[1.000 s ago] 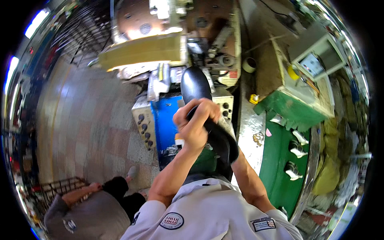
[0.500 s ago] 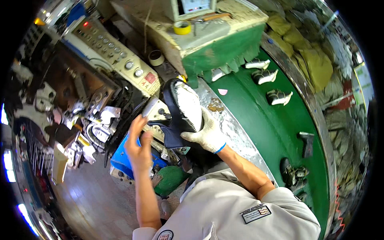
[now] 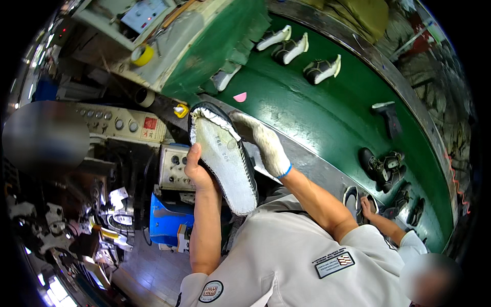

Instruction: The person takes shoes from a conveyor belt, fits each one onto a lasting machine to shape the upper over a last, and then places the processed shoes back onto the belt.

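Observation:
My bare left hand (image 3: 200, 171) grips a dark shoe upper (image 3: 219, 153) by its left side, the thumb pressed on the edge. The shoe is held with its pale, stitched underside facing up and its toe pointing away. Along the toe, gathered white lining is folded over the rim. Beside the toe's right side is my right hand (image 3: 267, 146) in a white knit glove with a blue cuff. Its fingers are stretched out and close to the shoe's edge; whether they press on it is hard to see.
A green bench (image 3: 302, 112) runs along the right, bearing several dark shoes (image 3: 323, 69) and a pink piece (image 3: 240, 97). Machinery with a control panel (image 3: 120, 123) stands left. Yellow tape (image 3: 142, 55) lies on the far table. At lower right, another person's hand (image 3: 366, 207) touches a shoe.
My left hand, open before, has taken hold of the shoe. The shoe has turned so its underside faces up. My right hand has shifted to the toe's side. The view has swung right.

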The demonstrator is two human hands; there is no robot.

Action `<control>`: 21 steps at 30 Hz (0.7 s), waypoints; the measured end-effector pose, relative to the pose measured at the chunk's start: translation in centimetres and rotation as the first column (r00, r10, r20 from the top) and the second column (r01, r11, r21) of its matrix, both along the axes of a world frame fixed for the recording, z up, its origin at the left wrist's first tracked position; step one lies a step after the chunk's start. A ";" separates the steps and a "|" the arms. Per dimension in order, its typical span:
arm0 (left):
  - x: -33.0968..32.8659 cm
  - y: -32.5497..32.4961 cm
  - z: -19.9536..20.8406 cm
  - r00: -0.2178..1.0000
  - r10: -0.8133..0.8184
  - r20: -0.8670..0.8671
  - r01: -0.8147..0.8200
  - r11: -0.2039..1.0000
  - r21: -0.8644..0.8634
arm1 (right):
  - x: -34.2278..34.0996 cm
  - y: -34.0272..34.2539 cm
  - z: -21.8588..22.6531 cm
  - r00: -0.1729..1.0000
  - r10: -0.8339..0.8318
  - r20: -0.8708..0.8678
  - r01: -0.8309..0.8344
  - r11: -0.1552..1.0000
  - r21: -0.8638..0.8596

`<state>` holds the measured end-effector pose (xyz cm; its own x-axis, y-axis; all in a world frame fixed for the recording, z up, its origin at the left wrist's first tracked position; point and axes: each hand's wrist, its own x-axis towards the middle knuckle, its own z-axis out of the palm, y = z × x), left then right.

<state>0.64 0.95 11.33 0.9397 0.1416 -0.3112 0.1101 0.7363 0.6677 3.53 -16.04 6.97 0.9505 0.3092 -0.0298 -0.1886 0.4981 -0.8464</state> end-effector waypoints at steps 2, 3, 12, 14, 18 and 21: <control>1.0 -2.4 0.1 0.998 -0.054 -0.025 0.053 0.997 -0.053 | 1.2 -0.1 -0.6 0.996 0.029 -0.084 -0.006 0.966 0.260; 1.5 -3.4 -0.1 0.997 -0.062 -0.039 0.059 0.997 -0.059 | 1.4 -0.4 0.2 0.992 0.073 -0.100 -0.040 0.952 0.303; 4.7 -8.6 -3.0 0.977 -0.210 0.021 0.205 0.968 0.143 | 3.2 -7.2 1.2 0.983 0.096 -0.159 -0.037 0.941 0.337; 5.2 -9.8 -3.1 0.962 -0.270 0.049 0.250 0.937 0.242 | 3.3 -8.3 1.1 0.978 0.024 -0.209 0.033 0.964 0.265; 6.3 -13.4 -2.8 0.912 -0.405 0.066 0.376 0.888 0.264 | 2.7 -11.4 -1.3 0.962 -0.026 -0.274 0.150 0.883 0.444; 7.2 -15.6 -3.9 0.878 -0.479 0.002 0.474 0.868 0.145 | 1.9 -13.2 -3.9 0.938 -0.036 -0.344 0.254 0.747 0.615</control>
<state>7.83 -14.66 7.47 0.9141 -0.2883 -0.2851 0.3979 0.5025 0.7676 5.46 -29.25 3.05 0.9634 0.2165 -0.1580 -0.2491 0.9409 -0.2296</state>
